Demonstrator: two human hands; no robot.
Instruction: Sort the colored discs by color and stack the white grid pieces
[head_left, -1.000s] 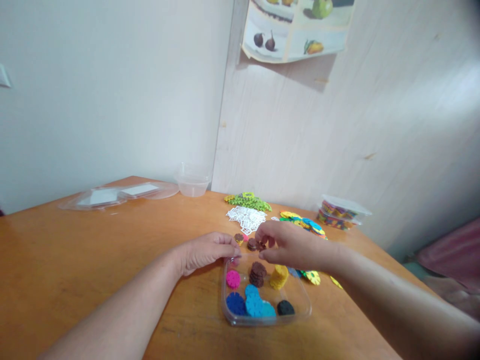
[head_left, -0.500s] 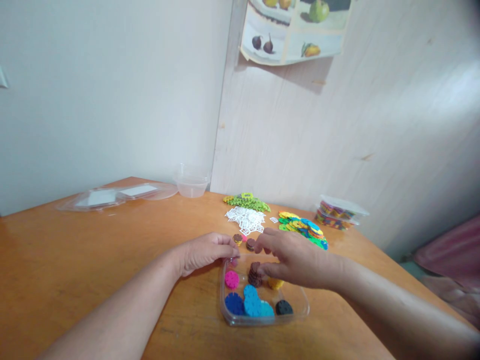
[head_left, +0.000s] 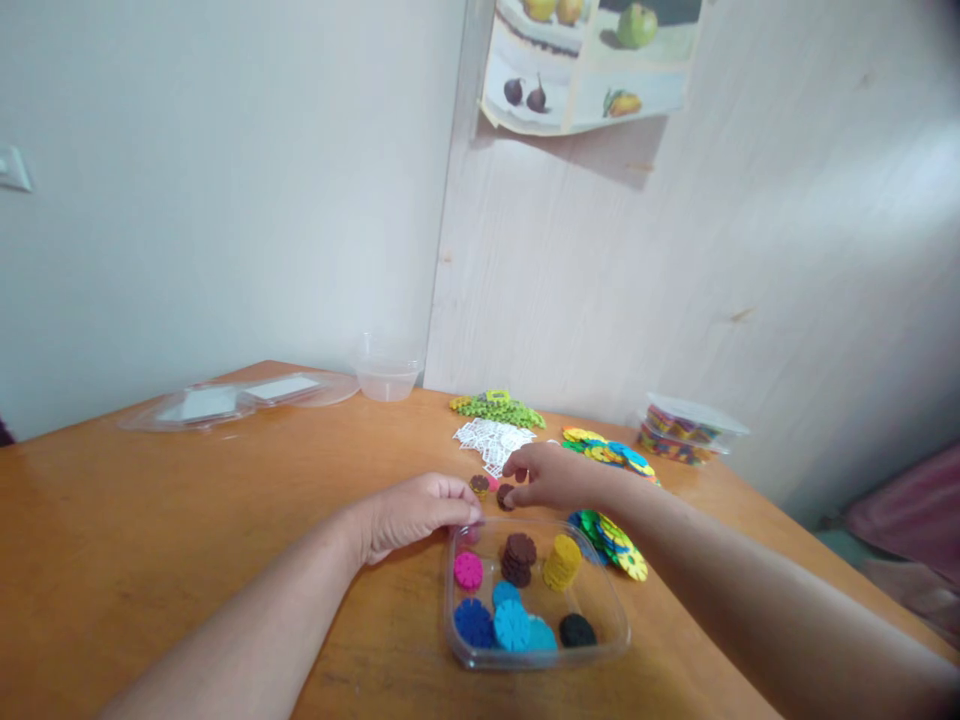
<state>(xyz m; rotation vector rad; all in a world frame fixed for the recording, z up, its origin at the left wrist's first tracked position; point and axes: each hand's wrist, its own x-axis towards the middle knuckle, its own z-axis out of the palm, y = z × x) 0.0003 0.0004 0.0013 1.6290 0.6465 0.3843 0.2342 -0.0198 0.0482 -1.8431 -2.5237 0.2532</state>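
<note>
A clear plastic tray point(head_left: 611, 625) sits on the orange wooden table point(head_left: 187, 520). Inside it are stacks of toothed plastic discs: brown point(head_left: 518, 558), yellow point(head_left: 562, 561), pink point(head_left: 468, 570), blue point(head_left: 501, 622) and black point(head_left: 577, 630). My left hand point(head_left: 411, 510) rests curled on the table with its fingertips against the tray's far left corner. Just beyond the tray's far rim, my right hand point(head_left: 551, 476) pinches a small brown disc point(head_left: 507, 494) lying on the table. Another brown disc point(head_left: 479, 485) lies beside it.
Behind the hands lie piles of green pieces point(head_left: 499, 407), white pieces point(head_left: 493, 440) and mixed coloured discs point(head_left: 609, 452). More coloured discs point(head_left: 611, 533) lie right of the tray. A lidded tub point(head_left: 691, 428) stands far right, an empty clear tub point(head_left: 386, 368) and flat lids point(head_left: 232, 398) at the back left.
My right hand rose from above the tray's brown stack and reached past the far rim onto the loose brown disc. The left hand stayed put.
</note>
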